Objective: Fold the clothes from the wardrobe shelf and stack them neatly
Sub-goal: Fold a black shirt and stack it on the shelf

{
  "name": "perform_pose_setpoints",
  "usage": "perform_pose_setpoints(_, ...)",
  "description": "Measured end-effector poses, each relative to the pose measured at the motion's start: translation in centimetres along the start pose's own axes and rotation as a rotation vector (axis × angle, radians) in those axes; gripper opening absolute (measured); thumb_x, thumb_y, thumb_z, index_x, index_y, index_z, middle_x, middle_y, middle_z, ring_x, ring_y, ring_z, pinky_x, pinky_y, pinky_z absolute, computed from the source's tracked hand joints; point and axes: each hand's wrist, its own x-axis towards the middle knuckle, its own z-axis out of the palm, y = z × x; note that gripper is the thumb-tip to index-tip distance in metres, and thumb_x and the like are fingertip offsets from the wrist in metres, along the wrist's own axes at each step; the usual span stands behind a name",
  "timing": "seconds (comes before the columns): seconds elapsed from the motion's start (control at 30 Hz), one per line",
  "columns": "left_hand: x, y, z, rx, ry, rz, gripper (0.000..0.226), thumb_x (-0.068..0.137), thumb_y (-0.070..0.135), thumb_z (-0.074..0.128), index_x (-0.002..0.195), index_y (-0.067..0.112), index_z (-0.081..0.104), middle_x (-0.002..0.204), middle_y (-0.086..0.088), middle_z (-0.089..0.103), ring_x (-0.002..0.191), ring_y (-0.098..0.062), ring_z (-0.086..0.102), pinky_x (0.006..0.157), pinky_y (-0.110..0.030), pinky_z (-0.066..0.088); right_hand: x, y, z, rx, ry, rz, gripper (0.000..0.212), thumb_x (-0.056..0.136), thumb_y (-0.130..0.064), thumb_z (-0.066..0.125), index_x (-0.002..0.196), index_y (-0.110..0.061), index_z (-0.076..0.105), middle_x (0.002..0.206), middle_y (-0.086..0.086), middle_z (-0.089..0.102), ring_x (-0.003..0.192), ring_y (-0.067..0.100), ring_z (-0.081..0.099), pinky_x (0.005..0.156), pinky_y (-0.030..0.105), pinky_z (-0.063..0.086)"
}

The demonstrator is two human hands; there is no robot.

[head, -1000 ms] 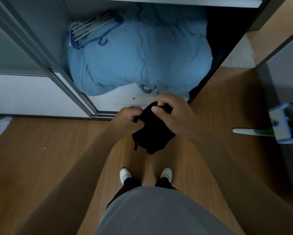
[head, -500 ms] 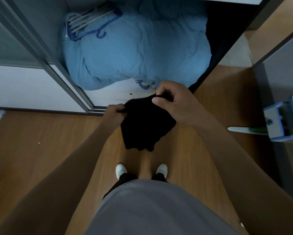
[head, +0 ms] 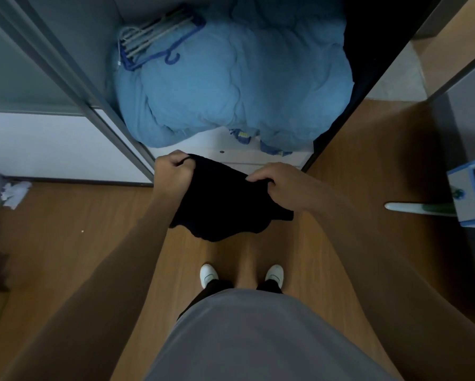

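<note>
Black garment (head: 220,204) hangs above the floor (head: 66,243), near the wardrobe (head: 258,158) opening. It looks soft and light and will sag. Left hand (head: 173,171) and right hand (head: 280,185) grip its top edge with curled fingers (head: 258,176); the corners seem the best hold.

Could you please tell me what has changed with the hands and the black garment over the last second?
The left hand and right hand moved apart, spreading the bunched black garment wide between them. Both kept gripping its top edge. The blue duvet and hangers stayed put.
</note>
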Motion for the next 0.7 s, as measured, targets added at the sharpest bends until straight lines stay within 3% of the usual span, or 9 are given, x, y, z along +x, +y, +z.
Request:
perform_pose_setpoints(0.1, -0.1, 0.8, -0.1, 0.018, 0.008, 0.045, 0.017, 0.08, 0.002, 0.05, 0.071, -0.005, 0.063, 0.073, -0.019, 0.063, 0.066, -0.01, 0.057, 0.062, -0.023, 0.046, 0.4, -0.2, 0.0, -0.046, 0.016, 0.049, 0.058, 0.088, 0.009, 0.038, 0.13, -0.021, 0.066, 0.14, 0.002, 0.059, 0.126, 0.023, 0.054, 0.107, 0.044, 0.043)
perform_pose_setpoints(0.3, -0.3, 2.1, -0.4, 0.024, 0.025, 0.052, 0.03, 0.082, 0.003, 0.05, 0.077, 0.014, 0.077, 0.077, 0.008, 0.075, 0.076, -0.002, 0.069, 0.073, -0.014, 0.054, 0.7, -1.4, -0.6, -0.051, 0.101, 0.115, 0.051, 0.088, 0.005, 0.042, 0.113, -0.026, 0.075, 0.117, 0.0, 0.071, 0.103, 0.023, 0.065, 0.09, 0.041, 0.054)
perform_pose_setpoints(0.37, -0.5, 2.4, -0.4, 0.018, 0.035, 0.077, 0.033, 0.082, 0.0, 0.05, 0.079, 0.019, 0.077, 0.082, 0.011, 0.075, 0.081, 0.0, 0.069, 0.078, -0.012, 0.052, 0.7, -1.6, -0.8, -0.098, 0.095, 0.128, 0.048, 0.086, 0.005, 0.043, 0.09, -0.028, 0.077, 0.098, 0.002, 0.07, 0.092, 0.027, 0.066, 0.078, 0.039, 0.053)
perform_pose_setpoints(0.43, -0.7, 2.6, -0.5, 0.031, 0.022, 0.156, 0.034, 0.082, -0.001, 0.049, 0.085, 0.017, 0.078, 0.089, 0.009, 0.075, 0.089, -0.003, 0.068, 0.087, -0.016, 0.051, 0.8, -1.5, -0.9, -0.166, 0.089, 0.172, 0.038, 0.085, 0.005, 0.044, 0.072, -0.02, 0.07, 0.085, 0.006, 0.065, 0.088, 0.032, 0.066, 0.07, 0.038, 0.05)
perform_pose_setpoints(0.5, -0.8, 2.6, -0.3, 0.069, 0.012, 0.242, 0.033, 0.083, -0.002, 0.05, 0.091, 0.011, 0.078, 0.096, 0.001, 0.074, 0.096, -0.011, 0.067, 0.093, -0.022, 0.05, 1.1, -1.1, -0.8, -0.211, 0.169, 0.25, 0.031, 0.09, 0.0, 0.047, 0.093, -0.012, 0.076, 0.103, 0.009, 0.068, 0.098, 0.031, 0.065, 0.081, 0.039, 0.053)
perform_pose_setpoints(0.57, -0.8, 2.5, 0.1, 0.078, 0.016, 0.244, 0.029, 0.084, -0.005, 0.053, 0.094, 0.007, 0.078, 0.099, -0.005, 0.074, 0.095, -0.013, 0.066, 0.093, -0.023, 0.05, 1.2, -0.8, -1.0, -0.193, 0.365, 0.293, 0.033, 0.095, -0.006, 0.049, 0.116, -0.014, 0.073, 0.122, 0.01, 0.066, 0.111, 0.029, 0.061, 0.095, 0.041, 0.05)
perform_pose_setpoints(0.63, -0.9, 2.4, 0.4, 0.053, 0.016, 0.184, 0.026, 0.086, -0.007, 0.055, 0.093, 0.007, 0.076, 0.096, -0.007, 0.073, 0.084, -0.002, 0.065, 0.085, -0.015, 0.051, 1.2, -0.9, -1.1, -0.038, 0.537, 0.238, 0.035, 0.093, -0.002, 0.046, 0.112, -0.012, 0.075, 0.116, 0.011, 0.07, 0.106, 0.027, 0.063, 0.095, 0.04, 0.05)
perform_pose_setpoints(0.7, -0.8, 2.1, 0.7, 0.026, 0.006, 0.13, 0.024, 0.087, -0.007, 0.057, 0.091, 0.01, 0.074, 0.089, -0.004, 0.071, 0.071, 0.01, 0.061, 0.073, -0.009, 0.049, 0.9, -1.3, -1.1, 0.186, 0.604, 0.179, 0.035, 0.087, 0.003, 0.045, 0.098, -0.005, 0.078, 0.096, 0.011, 0.075, 0.09, 0.026, 0.068, 0.086, 0.038, 0.055)
